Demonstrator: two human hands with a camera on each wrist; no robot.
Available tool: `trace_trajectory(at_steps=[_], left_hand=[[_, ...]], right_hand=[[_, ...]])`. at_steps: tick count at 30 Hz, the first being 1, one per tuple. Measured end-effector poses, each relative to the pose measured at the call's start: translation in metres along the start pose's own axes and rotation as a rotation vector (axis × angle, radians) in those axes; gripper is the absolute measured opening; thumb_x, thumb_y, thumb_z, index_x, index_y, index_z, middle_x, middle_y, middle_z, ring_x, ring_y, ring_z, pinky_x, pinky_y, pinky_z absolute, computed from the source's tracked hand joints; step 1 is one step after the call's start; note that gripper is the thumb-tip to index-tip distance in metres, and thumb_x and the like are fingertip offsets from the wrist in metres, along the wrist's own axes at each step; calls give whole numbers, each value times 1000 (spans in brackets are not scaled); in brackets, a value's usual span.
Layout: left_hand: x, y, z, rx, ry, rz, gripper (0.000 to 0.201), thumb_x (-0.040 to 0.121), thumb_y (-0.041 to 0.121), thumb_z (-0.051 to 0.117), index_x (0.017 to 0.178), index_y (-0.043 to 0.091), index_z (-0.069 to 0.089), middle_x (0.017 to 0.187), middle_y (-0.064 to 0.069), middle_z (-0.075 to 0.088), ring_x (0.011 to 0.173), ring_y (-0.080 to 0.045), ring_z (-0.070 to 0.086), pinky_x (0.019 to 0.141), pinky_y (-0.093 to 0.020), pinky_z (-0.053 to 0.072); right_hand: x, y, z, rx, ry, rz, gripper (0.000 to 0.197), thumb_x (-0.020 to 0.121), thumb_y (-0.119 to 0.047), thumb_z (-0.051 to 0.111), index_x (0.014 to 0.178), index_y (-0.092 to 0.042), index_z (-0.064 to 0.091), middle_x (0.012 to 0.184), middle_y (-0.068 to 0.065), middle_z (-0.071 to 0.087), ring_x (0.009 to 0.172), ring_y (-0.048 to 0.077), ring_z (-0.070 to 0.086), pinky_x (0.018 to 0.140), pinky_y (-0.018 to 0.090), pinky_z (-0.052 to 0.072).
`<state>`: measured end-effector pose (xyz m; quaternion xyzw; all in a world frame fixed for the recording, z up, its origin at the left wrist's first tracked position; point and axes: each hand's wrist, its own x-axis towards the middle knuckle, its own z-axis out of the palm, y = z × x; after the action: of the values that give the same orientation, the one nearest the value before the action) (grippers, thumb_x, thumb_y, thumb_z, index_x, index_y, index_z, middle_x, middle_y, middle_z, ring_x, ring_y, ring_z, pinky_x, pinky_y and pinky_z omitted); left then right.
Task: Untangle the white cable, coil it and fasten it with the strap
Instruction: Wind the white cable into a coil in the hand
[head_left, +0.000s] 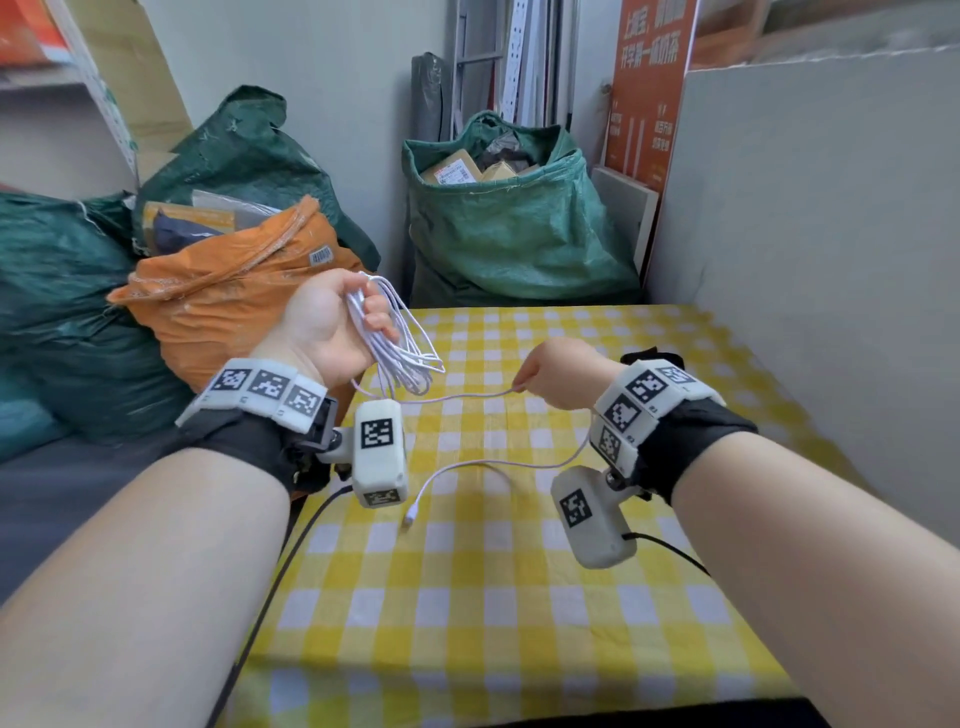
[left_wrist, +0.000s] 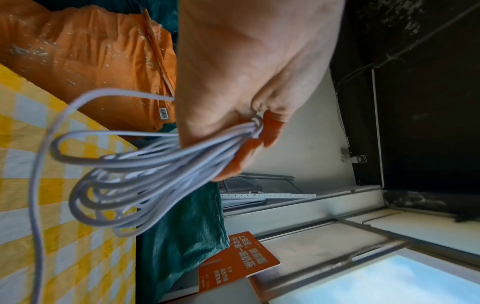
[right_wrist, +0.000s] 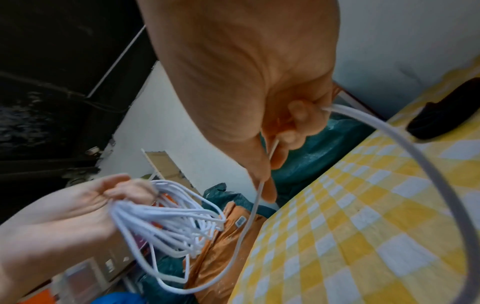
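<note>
My left hand (head_left: 332, 322) holds a bundle of white cable (head_left: 400, 343) loops above the table's far left corner, fingers curled round the top of the coil (left_wrist: 145, 174). From the coil one strand runs right to my right hand (head_left: 550, 371), which pinches it (right_wrist: 262, 183) between thumb and fingers. The loose tail (head_left: 467, 467) curves behind my right wrist and back over the cloth, ending in a small plug (head_left: 412, 517). A black strap (right_wrist: 446, 111) lies on the table beyond my right hand, partly hidden by the wrist band in the head view (head_left: 654, 358).
The table (head_left: 519, 597) wears a yellow-and-white checked cloth. An orange sack (head_left: 223, 306) and green sacks (head_left: 519, 228) stand past its left and far edges. A grey board (head_left: 805, 234) walls the right side. Black camera leads (head_left: 270, 597) hang from both wrists.
</note>
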<state>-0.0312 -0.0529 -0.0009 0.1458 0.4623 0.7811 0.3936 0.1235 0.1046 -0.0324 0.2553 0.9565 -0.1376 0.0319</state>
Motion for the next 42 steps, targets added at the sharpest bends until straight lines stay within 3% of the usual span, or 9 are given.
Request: trace_trajectory(at_steps=[7, 10, 17, 22, 26, 29, 31, 36, 42], left_hand=[[5, -25, 18, 241, -20, 27, 23, 99, 18, 39, 78, 12, 42, 59, -3, 44, 51, -16, 43, 57, -30, 44], [2, -37, 23, 340, -40, 52, 20, 99, 16, 41, 81, 10, 44, 57, -5, 48, 52, -18, 48, 55, -31, 47], [-13, -52, 38, 682, -128, -7, 32, 100, 15, 36, 71, 10, 49, 54, -5, 43, 40, -15, 41, 45, -26, 37], [-16, -46, 38, 644, -265, -268, 53, 98, 52, 25, 57, 19, 33, 47, 3, 27, 31, -7, 18, 41, -22, 12], [-19, -39, 36, 540, -390, -419, 61, 89, 67, 21, 65, 15, 43, 44, 4, 30, 25, -4, 21, 34, -15, 17], [-19, -35, 34, 465, -485, -446, 54, 84, 64, 31, 67, 15, 46, 43, 7, 32, 25, -2, 25, 32, -15, 19], [-19, -34, 33, 428, -479, -425, 46, 84, 58, 38, 67, 16, 48, 43, 9, 32, 25, 0, 26, 34, -15, 17], [-18, -35, 32, 310, -354, -319, 29, 82, 42, 47, 69, 16, 44, 43, 10, 30, 24, -1, 25, 33, -14, 19], [-10, -29, 27, 151, -253, -284, 42, 88, 45, 44, 60, 15, 52, 39, 9, 30, 23, -3, 26, 30, -15, 24]], right_hand=[[-18, -31, -8, 321, 49, -274, 7, 78, -17, 76, 82, -19, 71, 74, -10, 63, 64, 5, 55, 59, 16, 46], [-18, -38, -10, 454, 165, -299, 28, 68, -14, 83, 64, -21, 56, 61, -10, 53, 52, 4, 45, 47, 10, 37], [-15, -36, -14, 544, 360, -340, 30, 65, -17, 84, 62, -16, 55, 60, -5, 55, 52, 6, 47, 50, 12, 36], [-11, -29, -10, 544, 491, -332, 38, 63, -31, 86, 83, -19, 55, 89, -3, 57, 69, 4, 46, 62, 14, 35], [-7, -18, -12, 656, 276, -273, 47, 77, -43, 74, 112, -15, 63, 110, 2, 65, 86, 2, 56, 83, 24, 43], [-7, -9, -11, 703, 73, -258, 54, 83, -55, 59, 100, -5, 68, 94, 17, 68, 82, 12, 56, 86, 37, 48], [-9, -5, -10, 863, -19, -266, 47, 86, -52, 59, 93, -7, 69, 79, 9, 61, 72, 14, 56, 86, 38, 50], [-15, 3, -10, 1089, -165, -170, 25, 91, -36, 59, 85, -11, 57, 61, -2, 42, 53, 14, 47, 64, 29, 48], [-16, 5, -6, 1049, -177, -82, 11, 95, -21, 57, 86, -14, 57, 61, -2, 51, 55, 13, 59, 54, 25, 52]])
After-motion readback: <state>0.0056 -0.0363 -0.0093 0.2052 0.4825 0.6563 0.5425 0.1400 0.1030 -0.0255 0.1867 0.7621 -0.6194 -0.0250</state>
